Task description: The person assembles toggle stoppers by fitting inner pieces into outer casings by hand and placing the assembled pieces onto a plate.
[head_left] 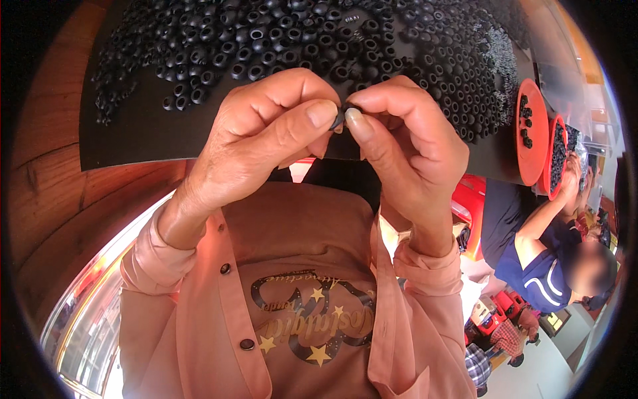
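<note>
A small black rounded piece point(339, 120) is pinched between my two hands, just beyond the near edge of the black work table point(133, 143). Thumb and index finger of my left hand point(262, 130) close on its left side. My right hand point(412, 136) grips it from the right, also with thumb and index finger. My fingertips cover much of the piece, so its full shape is hidden. Beyond my hands spread many small black hollow rounded parts point(266, 40), most with their round openings facing up.
Smaller grey-black pieces point(502, 66) lie heaped at the table's right. An orange-red plate point(531, 156) there holds a few black parts. A second red dish point(557, 179) holds many dark pieces; a co-worker in dark blue point(538, 272) reaches toward it. Wooden boards point(46, 159) lie at left.
</note>
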### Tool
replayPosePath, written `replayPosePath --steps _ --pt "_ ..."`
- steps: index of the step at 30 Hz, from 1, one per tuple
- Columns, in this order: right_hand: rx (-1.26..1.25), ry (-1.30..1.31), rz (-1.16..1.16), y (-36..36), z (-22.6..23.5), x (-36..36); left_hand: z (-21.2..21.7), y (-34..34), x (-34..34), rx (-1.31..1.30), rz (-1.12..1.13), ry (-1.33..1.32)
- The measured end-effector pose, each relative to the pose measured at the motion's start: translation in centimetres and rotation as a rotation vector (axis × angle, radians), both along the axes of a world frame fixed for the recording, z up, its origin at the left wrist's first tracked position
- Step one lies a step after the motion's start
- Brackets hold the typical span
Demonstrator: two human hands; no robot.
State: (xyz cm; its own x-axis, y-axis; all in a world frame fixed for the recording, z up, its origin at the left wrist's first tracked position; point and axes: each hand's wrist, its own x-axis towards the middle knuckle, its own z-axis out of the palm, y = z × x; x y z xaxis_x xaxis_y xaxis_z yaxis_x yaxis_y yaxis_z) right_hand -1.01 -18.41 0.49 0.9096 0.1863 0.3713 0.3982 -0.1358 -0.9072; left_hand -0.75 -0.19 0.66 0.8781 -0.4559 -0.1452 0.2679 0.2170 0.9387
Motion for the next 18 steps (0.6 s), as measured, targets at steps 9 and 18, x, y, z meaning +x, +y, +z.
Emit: replayPosePath --steps 9,18 --pt "0.007 0.038 -0.019 0.24 0.25 -0.39 -0.08 0.13 -0.04 0.035 0.001 -0.077" --pt "-0.01 0.066 -0.026 0.41 0.73 -0.81 -0.6 0.09 0.15 -0.023 0.014 -0.068"
